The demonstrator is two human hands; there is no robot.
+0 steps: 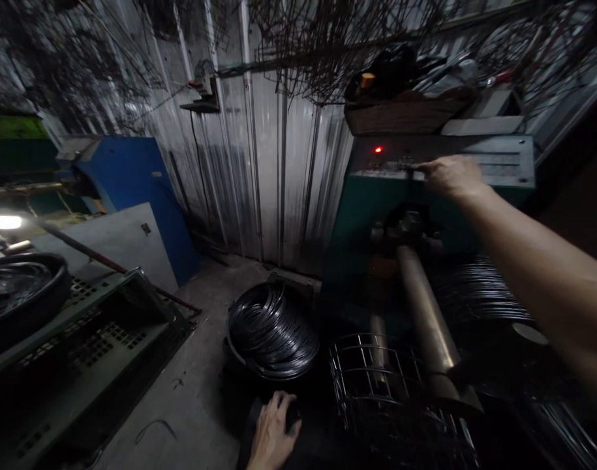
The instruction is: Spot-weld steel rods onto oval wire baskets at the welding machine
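My right hand [449, 175] reaches out to the control panel [498, 160] on a green machine [344, 228]. Its forefinger points left and meets a small dark control there; the other fingers are curled in, and whether they grip anything is hidden. A red light [378, 150] glows on the panel to the left of that hand. Low in the view is my left hand [275, 427], fingers apart and holding nothing. Just beyond it, a coil of dark shiny wire [273, 333] sits in a round black container.
A metal roller [428, 313] sticks out of the machine toward me, above a wire basket [361, 365]. More wire [484, 290] is wound on the right. A green crate [97, 352] and a blue machine [132, 176] stand left. Tangled wire [318, 39] hangs on the corrugated wall.
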